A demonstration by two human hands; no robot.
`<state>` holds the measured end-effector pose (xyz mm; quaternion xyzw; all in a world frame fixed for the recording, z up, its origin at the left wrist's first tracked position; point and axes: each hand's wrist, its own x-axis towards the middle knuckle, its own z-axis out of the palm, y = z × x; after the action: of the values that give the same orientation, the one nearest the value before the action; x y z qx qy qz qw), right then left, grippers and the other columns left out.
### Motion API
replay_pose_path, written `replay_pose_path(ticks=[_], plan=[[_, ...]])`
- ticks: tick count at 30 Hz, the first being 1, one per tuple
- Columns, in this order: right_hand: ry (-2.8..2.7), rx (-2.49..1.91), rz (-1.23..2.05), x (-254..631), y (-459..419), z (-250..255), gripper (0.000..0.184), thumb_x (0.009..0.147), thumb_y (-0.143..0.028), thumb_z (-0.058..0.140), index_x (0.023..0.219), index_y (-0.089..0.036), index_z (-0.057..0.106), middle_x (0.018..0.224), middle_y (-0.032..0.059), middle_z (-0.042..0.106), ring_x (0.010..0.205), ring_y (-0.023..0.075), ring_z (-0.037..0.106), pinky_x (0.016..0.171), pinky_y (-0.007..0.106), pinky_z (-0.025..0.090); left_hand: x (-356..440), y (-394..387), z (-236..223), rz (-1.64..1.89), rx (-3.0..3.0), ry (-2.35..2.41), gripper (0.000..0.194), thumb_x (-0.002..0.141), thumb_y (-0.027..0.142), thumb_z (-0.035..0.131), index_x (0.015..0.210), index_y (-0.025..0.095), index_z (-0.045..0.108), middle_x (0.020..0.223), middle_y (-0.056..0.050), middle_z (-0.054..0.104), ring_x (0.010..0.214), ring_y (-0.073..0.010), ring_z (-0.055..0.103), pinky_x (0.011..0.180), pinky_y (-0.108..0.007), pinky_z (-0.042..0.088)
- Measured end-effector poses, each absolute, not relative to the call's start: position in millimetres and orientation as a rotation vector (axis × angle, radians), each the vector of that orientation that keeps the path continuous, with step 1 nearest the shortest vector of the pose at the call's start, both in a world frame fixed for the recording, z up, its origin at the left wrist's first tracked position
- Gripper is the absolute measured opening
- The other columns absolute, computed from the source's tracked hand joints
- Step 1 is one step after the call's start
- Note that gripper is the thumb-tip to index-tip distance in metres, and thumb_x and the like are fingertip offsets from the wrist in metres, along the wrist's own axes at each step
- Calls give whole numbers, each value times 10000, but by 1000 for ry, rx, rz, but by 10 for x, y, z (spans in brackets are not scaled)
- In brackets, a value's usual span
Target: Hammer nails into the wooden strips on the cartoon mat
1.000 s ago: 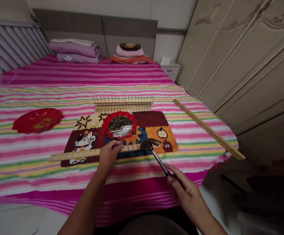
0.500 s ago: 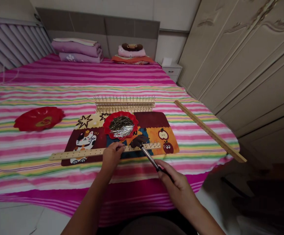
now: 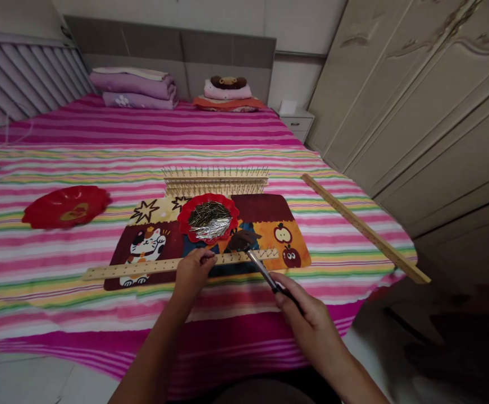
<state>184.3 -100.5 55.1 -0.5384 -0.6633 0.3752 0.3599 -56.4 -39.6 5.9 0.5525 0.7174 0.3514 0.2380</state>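
Note:
My right hand is wrapped round the dark handle of a hammer. The hammer's dark head hovers just over a long, narrow wooden strip. My left hand is closed in a pinch at the middle of this strip, on what looks like a nail, mostly hidden by the fingers. Nails stand at a slant in the strip's right part; its left part shows rows of small holes. Just behind the left hand sits a red scalloped bowl full of loose nails.
Under the strip lies a patterned mat. Behind the bowl are nail-studded wooden strips. A red scalloped lid or dish lies left, another wooden strip right. Folded bedding rests at the bed's far end; wardrobe doors flank the right.
The hammer head has shifted slightly right, with the right hand. The left hand keeps its pinch at the same spot on the strip. The whole view has shifted very slightly.

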Motion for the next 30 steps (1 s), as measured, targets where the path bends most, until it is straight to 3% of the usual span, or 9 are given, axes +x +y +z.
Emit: replay_pose_path(ticks=[3, 9, 13, 17, 21, 25, 30], plan=[[-1587, -1437, 950, 2032, -1082, 518, 364, 822, -353, 525, 1146, -224, 628, 953, 43, 715, 811, 172, 666, 718, 234, 528, -647, -336, 167, 909, 1508, 1943, 202, 670, 339, 569, 802, 219, 666, 690, 14, 666, 622, -139, 588, 616, -239, 453], [-1446, -1551, 1004, 2228, -1145, 350, 393, 798, -405, 559, 1155, -256, 629, 887, 30, 717, 827, 193, 669, 731, 259, 538, -693, 101, 366, 716, 1820, 2259, 225, 758, 284, 488, 849, 218, 682, 902, -50, 679, 827, -193, 605, 743, -283, 447], [-1448, -1542, 1017, 2228, -1148, 330, 382, 788, -404, 569, 1130, -251, 646, 961, 42, 715, 934, 201, 652, 839, 269, 500, -584, 375, 357, 340, 1913, 2365, 254, 758, 265, 470, 843, 175, 693, 908, -122, 668, 838, -241, 610, 692, -307, 446], [-1437, -1530, 1035, 2220, -1144, 336, 380, 791, -413, 567, 1128, -256, 646, 998, 42, 711, 984, 201, 636, 857, 267, 490, -558, 461, 336, 248, 1819, 2423, 248, 746, 251, 467, 814, 162, 689, 860, -141, 678, 801, -253, 619, 639, -306, 432], [-1437, -1518, 1039, 2214, -1143, 329, 385, 797, -423, 561, 1131, -249, 644, 985, 43, 713, 984, 196, 637, 855, 261, 489, -668, 439, 346, 435, 1768, 2305, 181, 725, 270, 503, 720, 194, 668, 730, -77, 679, 716, -208, 606, 624, -283, 408], [-1448, -1523, 1049, 2201, -1158, 326, 408, 788, -435, 564, 1125, -221, 647, 997, 59, 713, 969, 197, 645, 834, 250, 498, -771, 306, 406, 858, 1492, 2048, 157, 652, 337, 586, 667, 189, 638, 618, -11, 633, 590, -144, 551, 561, -248, 387], [-1466, -1512, 1057, 2188, -1192, 331, 386, 800, -412, 558, 1132, -235, 642, 1034, 52, 706, 966, 187, 646, 806, 231, 506, -820, -29, 505, 1204, 989, 1578, 369, 504, 343, 711, 816, 161, 639, 603, 16, 632, 525, -97, 519, 463, -195, 358]])
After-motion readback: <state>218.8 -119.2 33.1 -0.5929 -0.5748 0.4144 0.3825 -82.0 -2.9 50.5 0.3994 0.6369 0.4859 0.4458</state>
